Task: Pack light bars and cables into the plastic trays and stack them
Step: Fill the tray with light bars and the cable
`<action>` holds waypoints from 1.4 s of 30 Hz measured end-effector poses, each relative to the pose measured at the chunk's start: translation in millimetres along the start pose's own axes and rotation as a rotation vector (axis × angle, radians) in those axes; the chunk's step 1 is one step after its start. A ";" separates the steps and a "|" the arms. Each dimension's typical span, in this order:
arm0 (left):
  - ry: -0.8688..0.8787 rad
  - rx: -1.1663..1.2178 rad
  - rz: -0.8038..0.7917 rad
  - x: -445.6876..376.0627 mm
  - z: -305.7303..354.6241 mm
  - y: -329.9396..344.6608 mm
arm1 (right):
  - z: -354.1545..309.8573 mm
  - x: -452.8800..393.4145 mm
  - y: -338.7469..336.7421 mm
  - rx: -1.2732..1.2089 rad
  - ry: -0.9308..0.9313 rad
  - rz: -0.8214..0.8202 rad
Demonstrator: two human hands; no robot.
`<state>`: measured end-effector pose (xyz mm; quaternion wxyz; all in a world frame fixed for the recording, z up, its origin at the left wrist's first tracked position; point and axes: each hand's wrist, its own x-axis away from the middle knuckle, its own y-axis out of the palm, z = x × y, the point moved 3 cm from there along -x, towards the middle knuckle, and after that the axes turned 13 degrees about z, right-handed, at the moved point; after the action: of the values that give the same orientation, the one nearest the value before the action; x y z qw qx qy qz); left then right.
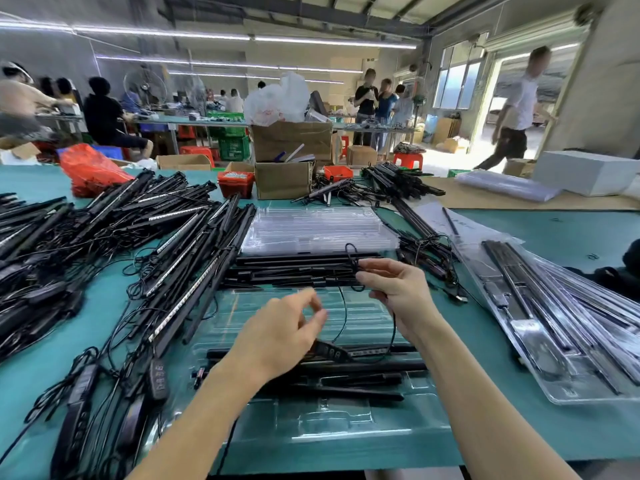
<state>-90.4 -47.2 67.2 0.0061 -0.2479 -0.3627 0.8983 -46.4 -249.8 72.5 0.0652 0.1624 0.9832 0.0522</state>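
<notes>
A thin black cable [344, 313] is pinched by the curled fingers of the right hand [394, 289] above the clear tray [346, 420]; the left hand [280, 337] fingers are pressed together, apparently pinching the cable's lower stretch.

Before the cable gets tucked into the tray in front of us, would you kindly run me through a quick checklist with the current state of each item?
1. Cable held: ok. The right hand pinches the thin black cable near its looped end.
2. Left hand free to guide: cannot tell; its fingers are curled near the cable, contact unclear.
3. Clear tray in place on the green mat: ok.
4. Light bars already seated in the tray: ok, several lie across it.
5. Cable free of tangles: cannot tell; it trails down to the inline controller.
6. Empty tray stack ready behind: ok.
</notes>
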 end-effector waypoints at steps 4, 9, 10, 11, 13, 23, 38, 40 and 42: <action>0.049 0.073 0.232 -17.0 11.3 -1.6 | -2.6 7.7 15.3 0.097 -0.114 -0.142; 0.102 0.012 0.350 -23.6 8.0 -4.6 | -2.7 11.5 23.5 0.090 -0.162 -0.228; 0.102 0.010 0.346 -24.0 5.4 -4.9 | -2.7 11.8 23.6 0.090 -0.162 -0.230; 0.098 0.007 0.341 -24.2 2.5 -5.6 | -2.4 12.3 23.8 0.097 -0.158 -0.234; 0.091 -0.007 0.343 -24.9 -2.1 -8.4 | -1.2 14.3 24.9 0.111 -0.142 -0.253; 0.105 -0.099 0.360 -21.0 -5.2 -10.8 | 2.4 20.4 34.1 0.228 -0.185 -0.260; -0.094 0.184 0.406 -24.1 -21.5 -6.7 | 14.8 22.7 42.8 0.383 -0.256 -0.216; -0.080 0.242 0.309 -24.7 -21.5 -7.8 | 13.9 23.3 42.4 0.329 -0.257 -0.235; -0.080 0.263 0.236 -25.6 -21.6 -7.6 | 13.3 24.8 43.2 0.284 -0.230 -0.266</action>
<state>-59.6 -32.4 70.2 -0.0815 -0.2500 -0.2105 0.9416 -54.2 -199.9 62.0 0.1596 0.0438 0.9795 -0.1146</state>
